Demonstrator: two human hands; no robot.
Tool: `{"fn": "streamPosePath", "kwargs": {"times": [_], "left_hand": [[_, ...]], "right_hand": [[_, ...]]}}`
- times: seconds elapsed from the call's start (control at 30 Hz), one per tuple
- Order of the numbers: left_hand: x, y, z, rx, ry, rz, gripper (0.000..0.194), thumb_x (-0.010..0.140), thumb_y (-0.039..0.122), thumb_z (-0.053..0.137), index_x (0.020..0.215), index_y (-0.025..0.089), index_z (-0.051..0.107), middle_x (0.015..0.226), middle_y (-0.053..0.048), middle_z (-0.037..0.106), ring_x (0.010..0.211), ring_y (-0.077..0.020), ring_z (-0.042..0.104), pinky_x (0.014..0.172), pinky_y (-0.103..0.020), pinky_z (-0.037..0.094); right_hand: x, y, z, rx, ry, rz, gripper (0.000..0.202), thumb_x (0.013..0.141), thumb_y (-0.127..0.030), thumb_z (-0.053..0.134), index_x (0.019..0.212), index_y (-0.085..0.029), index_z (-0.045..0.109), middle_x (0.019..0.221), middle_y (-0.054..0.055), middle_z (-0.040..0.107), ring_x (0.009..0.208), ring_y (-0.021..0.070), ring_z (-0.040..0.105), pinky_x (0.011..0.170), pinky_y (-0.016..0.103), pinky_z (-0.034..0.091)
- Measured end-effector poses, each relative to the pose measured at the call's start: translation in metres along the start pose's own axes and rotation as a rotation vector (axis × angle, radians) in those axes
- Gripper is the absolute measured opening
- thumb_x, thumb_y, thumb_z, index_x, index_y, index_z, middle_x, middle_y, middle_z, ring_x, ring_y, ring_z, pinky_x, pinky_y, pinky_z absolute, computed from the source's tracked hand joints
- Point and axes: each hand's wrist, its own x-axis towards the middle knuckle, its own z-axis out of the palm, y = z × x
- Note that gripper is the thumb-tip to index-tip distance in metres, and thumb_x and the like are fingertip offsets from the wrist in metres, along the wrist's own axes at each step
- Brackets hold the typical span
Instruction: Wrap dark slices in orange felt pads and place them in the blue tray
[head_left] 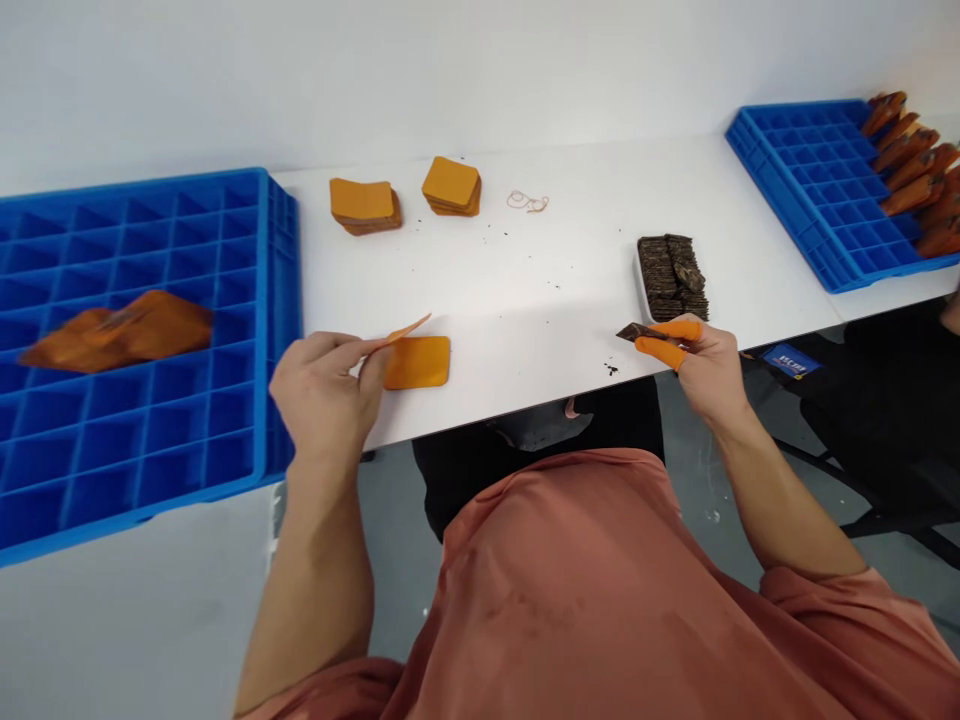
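Note:
My left hand (330, 385) is closed in a pinch on the edge of a thin orange card-like sheet (409, 329), tilted up off the table. Just beneath it, a rounded-corner orange sheet (424, 362) lies flat. My right hand (709, 365) wears orange finger covers on two fingers, and between them it grips a dark brown flat piece (632, 331). Beyond that hand, a white tray (642, 290) is packed with rows of similar dark pieces (671, 275). Whether the lifted sheet is a single layer or a pouch I cannot tell.
Two stacks of orange sheets (365, 203) stand at the back, near loose string (528, 201). At left, a blue divided crate (259, 300) has a blurred orange item (127, 330) over it. Another blue crate (795, 190) at right holds several orange-brown packets (911, 165). Dark crumbs dot the white table (517, 370).

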Motion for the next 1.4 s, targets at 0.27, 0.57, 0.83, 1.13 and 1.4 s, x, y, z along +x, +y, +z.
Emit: {"fn": "streamPosePath", "kwargs": {"times": [0.27,0.57,0.83,1.13,1.4], "left_hand": [[0.035,0.056,0.012,-0.739,0.066,-0.399,0.025,0.069,0.035,0.093,0.064,0.023,0.071,0.075,0.001,0.067,0.074,-0.0172,0.062,0.068,-0.033,0.047],[0.092,0.103,0.051,-1.273,-0.085,-0.586,0.047,0.049,0.03,0.108,0.064,0.019,0.064,0.069,0.003,0.065,0.065,-0.009,0.057,0.059,-0.024,0.045],[0.116,0.064,0.08,-1.232,-0.283,-0.59,0.058,0.056,0.061,0.109,0.08,0.02,0.077,0.073,0.0,0.07,0.06,-0.0095,0.056,0.051,-0.024,0.04],[0.106,0.056,0.075,-1.046,-0.291,-0.472,0.035,0.079,0.057,0.093,0.085,0.024,0.086,0.081,-0.001,0.077,0.073,-0.0157,0.061,0.067,-0.031,0.049],[0.105,0.06,0.078,-1.071,-0.205,-0.409,0.028,0.076,0.037,0.097,0.069,0.022,0.074,0.085,-0.001,0.074,0.085,-0.018,0.069,0.079,-0.035,0.056]], "right_hand": [[0.017,-0.03,0.016,0.244,-0.091,0.009,0.02,0.067,-0.029,0.102,0.083,-0.034,0.089,0.087,-0.001,0.074,0.085,0.0186,0.067,0.076,0.036,0.053],[0.077,-0.068,0.096,0.516,-0.473,0.081,0.022,0.062,-0.033,0.102,0.075,-0.03,0.084,0.13,0.0,0.081,0.095,0.019,0.069,0.08,0.038,0.058],[0.121,-0.049,0.175,0.707,-0.738,0.278,0.035,0.056,-0.04,0.107,0.082,-0.03,0.084,0.095,0.0,0.083,0.081,0.0173,0.07,0.063,0.032,0.058],[0.125,-0.041,0.181,0.646,-0.714,0.38,0.035,0.053,-0.038,0.11,0.075,-0.029,0.084,0.085,0.0,0.082,0.081,0.0177,0.075,0.065,0.032,0.063],[0.131,-0.043,0.162,0.558,-0.583,0.192,0.025,0.065,-0.038,0.101,0.082,-0.032,0.085,0.118,0.002,0.086,0.098,0.0224,0.078,0.071,0.036,0.063]]}}
